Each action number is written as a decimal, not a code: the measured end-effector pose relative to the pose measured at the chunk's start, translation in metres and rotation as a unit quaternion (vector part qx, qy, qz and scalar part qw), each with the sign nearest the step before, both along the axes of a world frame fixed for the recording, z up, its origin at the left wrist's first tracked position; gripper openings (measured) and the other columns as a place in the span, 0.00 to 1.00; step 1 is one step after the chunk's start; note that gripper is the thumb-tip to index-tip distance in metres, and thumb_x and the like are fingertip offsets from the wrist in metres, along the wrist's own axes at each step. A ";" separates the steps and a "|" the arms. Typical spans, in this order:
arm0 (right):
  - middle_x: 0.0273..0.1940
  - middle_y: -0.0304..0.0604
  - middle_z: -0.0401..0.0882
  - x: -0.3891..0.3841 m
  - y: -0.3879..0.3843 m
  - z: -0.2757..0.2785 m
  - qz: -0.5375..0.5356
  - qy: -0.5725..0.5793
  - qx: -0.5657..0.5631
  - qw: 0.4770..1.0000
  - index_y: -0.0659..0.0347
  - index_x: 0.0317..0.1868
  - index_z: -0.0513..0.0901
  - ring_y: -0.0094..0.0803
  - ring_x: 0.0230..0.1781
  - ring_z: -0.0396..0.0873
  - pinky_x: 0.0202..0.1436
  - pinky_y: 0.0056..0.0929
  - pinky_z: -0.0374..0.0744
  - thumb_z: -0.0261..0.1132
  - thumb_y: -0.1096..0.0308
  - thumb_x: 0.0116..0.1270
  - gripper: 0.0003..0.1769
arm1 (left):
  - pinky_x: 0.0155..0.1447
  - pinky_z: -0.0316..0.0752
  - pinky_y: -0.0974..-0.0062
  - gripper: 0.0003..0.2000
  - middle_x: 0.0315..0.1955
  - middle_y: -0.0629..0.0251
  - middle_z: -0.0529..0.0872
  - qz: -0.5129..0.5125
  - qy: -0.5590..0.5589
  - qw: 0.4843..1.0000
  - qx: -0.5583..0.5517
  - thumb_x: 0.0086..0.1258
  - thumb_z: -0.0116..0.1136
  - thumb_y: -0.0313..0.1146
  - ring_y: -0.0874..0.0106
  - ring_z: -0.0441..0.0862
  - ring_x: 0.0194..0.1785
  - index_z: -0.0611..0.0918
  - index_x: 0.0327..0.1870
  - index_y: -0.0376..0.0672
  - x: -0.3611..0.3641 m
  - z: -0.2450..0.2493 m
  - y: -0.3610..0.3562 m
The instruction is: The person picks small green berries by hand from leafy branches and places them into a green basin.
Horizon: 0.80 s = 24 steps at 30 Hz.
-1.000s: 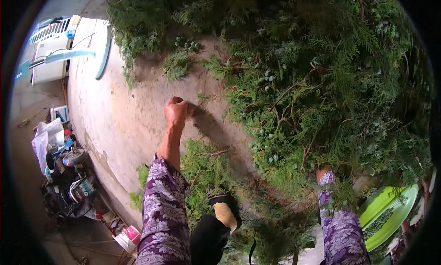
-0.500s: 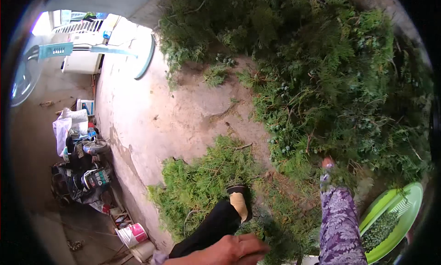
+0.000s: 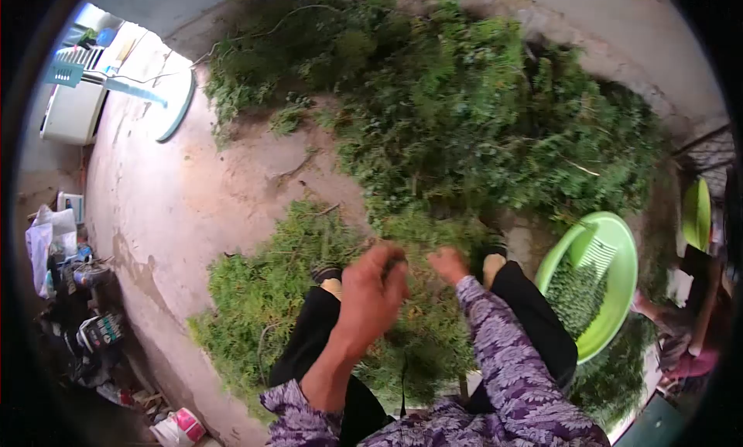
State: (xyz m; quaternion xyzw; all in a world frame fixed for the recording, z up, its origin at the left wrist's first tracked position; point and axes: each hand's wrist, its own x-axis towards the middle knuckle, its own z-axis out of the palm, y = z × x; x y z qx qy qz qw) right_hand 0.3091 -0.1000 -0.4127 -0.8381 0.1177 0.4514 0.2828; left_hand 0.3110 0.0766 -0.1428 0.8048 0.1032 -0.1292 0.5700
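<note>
My left hand (image 3: 373, 296) is raised over the cut greens with its fingers curled in; what they hold, if anything, is hidden. Just to its right, my right hand (image 3: 449, 266) is closed around an evergreen sprig (image 3: 433, 234), whose feathery foliage is blurred against the greenery behind. A low heap of evergreen clippings (image 3: 255, 300) spreads around my feet. The large pile of evergreen branches (image 3: 464, 114) lies beyond my hands. At the right stands a light green basin (image 3: 625, 253) holding small green cones (image 3: 574, 296), with slots in its raised inner part.
Another person's hand (image 3: 650, 309) is beside the basin, and a second green basin (image 3: 696, 215) is at the far right. A fan on a round base (image 3: 178, 110) stands at upper left. A motorbike (image 3: 89, 323) and a pink-and-white bucket (image 3: 178, 430) line the left side.
My right hand has come back from the big pile toward my left hand, bringing a sprig. My left hand has risen and moved forward. The view has shifted, bringing another person into sight.
</note>
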 end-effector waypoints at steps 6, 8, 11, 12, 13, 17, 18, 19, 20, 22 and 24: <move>0.42 0.45 0.74 -0.078 -0.016 0.099 -0.465 0.087 0.530 0.704 0.64 0.53 0.65 0.33 0.43 0.75 0.43 0.32 0.76 0.50 0.52 0.66 0.25 | 0.26 0.71 0.79 0.06 0.17 0.62 0.78 -0.067 -0.008 0.994 -0.083 0.60 0.48 0.25 0.77 0.77 0.21 0.74 0.36 0.33 -0.020 0.014 -0.026; 0.45 0.46 0.73 -0.082 -0.024 0.123 -0.440 0.077 0.591 0.672 0.62 0.54 0.64 0.34 0.44 0.75 0.43 0.31 0.76 0.46 0.50 0.67 0.25 | 0.26 0.71 0.78 0.06 0.17 0.60 0.79 -0.143 -0.026 0.989 -0.027 0.59 0.49 0.24 0.76 0.78 0.21 0.74 0.35 0.33 -0.031 0.009 -0.031; 0.48 0.45 0.71 -0.075 -0.039 0.166 -0.427 0.083 0.649 0.625 0.62 0.54 0.63 0.33 0.46 0.74 0.44 0.30 0.78 0.43 0.49 0.68 0.25 | 0.28 0.72 0.77 0.09 0.22 0.56 0.81 -0.248 -0.045 0.968 0.010 0.53 0.51 0.24 0.75 0.79 0.23 0.76 0.36 0.33 -0.046 0.000 -0.037; 0.47 0.45 0.72 -0.072 -0.037 0.189 -0.426 0.072 0.639 0.636 0.62 0.53 0.64 0.32 0.45 0.74 0.44 0.31 0.78 0.43 0.50 0.68 0.25 | 0.28 0.73 0.77 0.11 0.25 0.56 0.81 -0.275 -0.051 0.960 0.011 0.53 0.52 0.24 0.74 0.79 0.24 0.76 0.38 0.33 -0.049 -0.005 -0.037; 0.47 0.44 0.72 -0.070 -0.032 0.211 -0.424 0.061 0.631 0.647 0.62 0.53 0.66 0.31 0.45 0.74 0.44 0.31 0.78 0.44 0.50 0.68 0.24 | 0.28 0.73 0.76 0.13 0.27 0.57 0.82 -0.302 -0.059 0.951 0.014 0.52 0.52 0.24 0.74 0.80 0.24 0.77 0.40 0.33 -0.051 -0.007 -0.037; 0.47 0.43 0.72 -0.066 -0.025 0.243 -0.384 0.057 0.557 0.734 0.62 0.49 0.70 0.30 0.45 0.74 0.44 0.32 0.78 0.46 0.51 0.68 0.22 | 0.28 0.73 0.74 0.15 0.28 0.57 0.83 -0.276 -0.073 0.958 -0.039 0.51 0.53 0.24 0.73 0.79 0.23 0.77 0.43 0.34 -0.054 0.009 -0.031; 0.46 0.42 0.73 -0.065 -0.028 0.247 -0.354 0.072 0.556 0.749 0.62 0.48 0.71 0.29 0.44 0.75 0.45 0.32 0.78 0.47 0.52 0.67 0.21 | 0.28 0.73 0.74 0.15 0.28 0.57 0.83 -0.276 -0.076 0.957 -0.042 0.51 0.53 0.24 0.73 0.79 0.23 0.77 0.43 0.34 -0.054 0.012 -0.029; 0.45 0.41 0.73 -0.064 -0.030 0.250 -0.322 0.088 0.554 0.762 0.62 0.46 0.73 0.29 0.44 0.75 0.45 0.32 0.78 0.48 0.52 0.67 0.20 | 0.28 0.73 0.74 0.15 0.27 0.56 0.82 -0.283 -0.055 0.957 -0.025 0.51 0.54 0.24 0.73 0.79 0.23 0.77 0.42 0.34 -0.053 0.017 -0.028; 0.45 0.41 0.73 -0.062 -0.025 0.259 -0.319 0.087 0.552 0.765 0.62 0.46 0.73 0.29 0.44 0.75 0.45 0.32 0.78 0.48 0.52 0.67 0.20 | 0.28 0.73 0.74 0.14 0.26 0.56 0.82 -0.288 -0.032 0.957 -0.009 0.51 0.55 0.25 0.73 0.79 0.23 0.77 0.42 0.34 -0.051 0.021 -0.025; 0.43 0.40 0.74 -0.058 -0.013 0.278 -0.308 0.097 0.566 0.758 0.62 0.46 0.73 0.27 0.41 0.75 0.44 0.31 0.77 0.50 0.54 0.67 0.20 | 0.29 0.73 0.74 0.14 0.25 0.57 0.82 -0.279 -0.045 0.959 -0.006 0.51 0.55 0.25 0.73 0.79 0.23 0.77 0.41 0.34 -0.049 0.024 -0.024; 0.42 0.40 0.74 -0.054 -0.008 0.280 -0.307 0.091 0.550 0.771 0.62 0.46 0.73 0.27 0.41 0.75 0.43 0.29 0.77 0.50 0.54 0.67 0.20 | 0.29 0.73 0.74 0.13 0.24 0.57 0.81 -0.270 -0.054 0.961 -0.001 0.51 0.56 0.25 0.73 0.79 0.23 0.78 0.40 0.35 -0.046 0.028 -0.023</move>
